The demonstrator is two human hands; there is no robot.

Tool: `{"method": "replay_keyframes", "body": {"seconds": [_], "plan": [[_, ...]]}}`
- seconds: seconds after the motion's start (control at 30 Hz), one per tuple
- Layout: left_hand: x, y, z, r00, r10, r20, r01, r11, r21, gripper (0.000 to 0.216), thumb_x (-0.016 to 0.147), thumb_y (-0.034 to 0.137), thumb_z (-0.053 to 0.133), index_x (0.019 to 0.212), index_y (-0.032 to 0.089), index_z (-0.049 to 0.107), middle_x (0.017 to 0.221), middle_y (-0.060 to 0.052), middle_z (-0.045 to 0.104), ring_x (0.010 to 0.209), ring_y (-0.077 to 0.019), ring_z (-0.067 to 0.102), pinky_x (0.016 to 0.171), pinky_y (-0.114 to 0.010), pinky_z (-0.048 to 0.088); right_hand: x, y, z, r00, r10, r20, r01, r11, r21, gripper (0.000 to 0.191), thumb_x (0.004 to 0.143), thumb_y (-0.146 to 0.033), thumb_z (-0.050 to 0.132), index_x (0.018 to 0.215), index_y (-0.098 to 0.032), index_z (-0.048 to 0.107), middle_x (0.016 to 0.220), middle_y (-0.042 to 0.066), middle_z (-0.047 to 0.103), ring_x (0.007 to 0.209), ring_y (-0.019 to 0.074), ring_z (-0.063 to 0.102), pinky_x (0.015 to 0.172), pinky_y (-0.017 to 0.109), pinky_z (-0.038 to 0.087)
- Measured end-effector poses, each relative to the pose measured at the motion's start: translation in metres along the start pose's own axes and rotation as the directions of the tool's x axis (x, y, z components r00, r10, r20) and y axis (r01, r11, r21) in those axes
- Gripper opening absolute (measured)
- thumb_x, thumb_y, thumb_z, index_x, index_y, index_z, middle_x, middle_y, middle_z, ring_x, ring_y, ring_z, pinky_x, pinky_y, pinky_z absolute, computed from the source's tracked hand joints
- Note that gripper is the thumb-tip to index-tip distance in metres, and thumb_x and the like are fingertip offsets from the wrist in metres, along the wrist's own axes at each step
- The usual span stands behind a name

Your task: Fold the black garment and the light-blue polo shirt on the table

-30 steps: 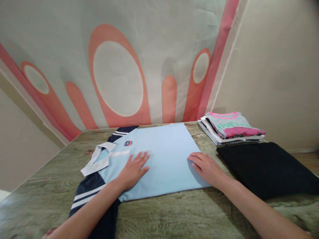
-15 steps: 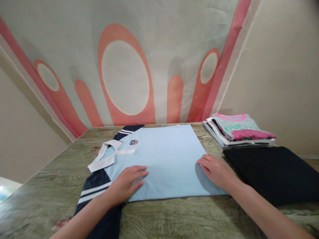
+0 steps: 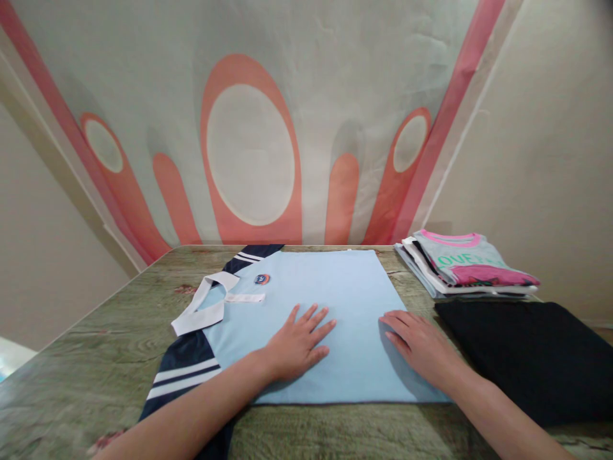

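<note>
A light blue polo shirt (image 3: 330,281) lies spread flat on the wooden-patterned table, its white collar (image 3: 198,316) toward the left and its hem toward the right. Its navy sleeves carry white stripes; my left forearm covers part of the near sleeve (image 3: 184,364). On the middle of the shirt's front, my left hand (image 3: 297,345) rests palm down with fingers spread. Close to the hem, my right hand (image 3: 419,345) touches the fabric, fingers extended and slightly bent, with nothing seen in its grasp.
To the right lies a folded black garment (image 3: 522,358). Behind it is a stack of folded clothes (image 3: 474,262), with a grey and pink shirt on top. The table (image 3: 110,332) runs back to a wall with a pink and grey printed covering (image 3: 320,96).
My left hand has slid right, from near the chest to the middle of the shirt, its fingers spreading. My right hand stays near the hem. The view has shifted slightly.
</note>
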State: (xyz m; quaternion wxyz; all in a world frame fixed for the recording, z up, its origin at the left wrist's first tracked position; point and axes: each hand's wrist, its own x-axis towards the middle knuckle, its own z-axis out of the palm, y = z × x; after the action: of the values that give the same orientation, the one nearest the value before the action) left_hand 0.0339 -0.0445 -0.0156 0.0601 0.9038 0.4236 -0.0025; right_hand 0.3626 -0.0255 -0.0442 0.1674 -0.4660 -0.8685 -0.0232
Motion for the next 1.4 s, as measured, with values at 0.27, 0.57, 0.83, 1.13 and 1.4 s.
{"method": "replay_keyframes", "body": {"seconds": [0.27,0.57,0.83,1.13,1.4], "plan": [[-0.040,0.013,-0.013,0.990,0.139,0.009,-0.138,0.989,-0.044,0.056,0.099,0.051,0.028,0.151,0.036,0.015,0.159,-0.002,0.019,0.146,-0.0270,0.014,0.117,-0.053,0.007,0.037,-0.057,-0.023,0.991,-0.094,0.097,0.088,0.994,0.068,0.035,0.097,-0.022,0.035,0.120,-0.023,0.061,0.125,0.010,0.062,0.116,0.0250,0.055,0.096,0.042,0.043],[-0.044,0.016,-0.014,0.988,0.151,0.029,-0.149,0.987,-0.062,0.055,0.099,0.051,0.025,0.151,0.036,0.014,0.159,-0.002,0.019,0.146,-0.0281,0.014,0.116,-0.057,0.009,0.150,-0.065,0.040,0.894,-0.363,0.262,0.295,0.918,0.264,0.048,0.101,-0.042,0.025,0.147,-0.031,0.031,0.156,-0.001,0.028,0.144,0.0177,0.020,0.116,0.048,0.014],[-0.049,0.015,-0.018,0.986,0.164,0.019,-0.160,0.977,-0.139,0.058,0.099,0.053,0.025,0.152,0.034,0.014,0.158,-0.004,0.019,0.146,-0.0305,0.013,0.115,-0.061,0.008,0.189,0.038,0.067,0.969,0.127,0.211,-0.123,0.992,-0.031,0.053,0.101,-0.040,0.015,0.149,-0.023,0.030,0.156,0.007,0.027,0.144,0.0236,0.022,0.112,0.054,0.021],[-0.050,0.008,-0.006,0.987,-0.152,-0.056,0.147,0.985,-0.091,0.066,0.095,0.061,0.025,0.153,0.031,0.010,0.161,-0.005,0.010,0.147,-0.0305,0.005,0.115,-0.060,0.010,0.170,0.025,0.082,0.979,0.158,0.128,-0.150,0.986,-0.070,0.052,0.101,-0.044,0.017,0.148,-0.027,0.032,0.157,0.003,0.025,0.144,0.0231,0.020,0.112,0.052,0.019],[-0.060,0.007,0.007,0.972,-0.225,-0.069,0.224,0.974,-0.029,0.060,0.097,0.058,0.024,0.152,0.035,0.013,0.160,-0.004,0.015,0.146,-0.0286,0.012,0.115,-0.058,0.012,0.140,0.039,0.070,0.975,0.173,0.143,-0.162,0.983,-0.088,0.052,0.101,-0.043,0.017,0.149,-0.027,0.030,0.156,0.003,0.027,0.143,0.0213,0.023,0.112,0.051,0.021]]}}
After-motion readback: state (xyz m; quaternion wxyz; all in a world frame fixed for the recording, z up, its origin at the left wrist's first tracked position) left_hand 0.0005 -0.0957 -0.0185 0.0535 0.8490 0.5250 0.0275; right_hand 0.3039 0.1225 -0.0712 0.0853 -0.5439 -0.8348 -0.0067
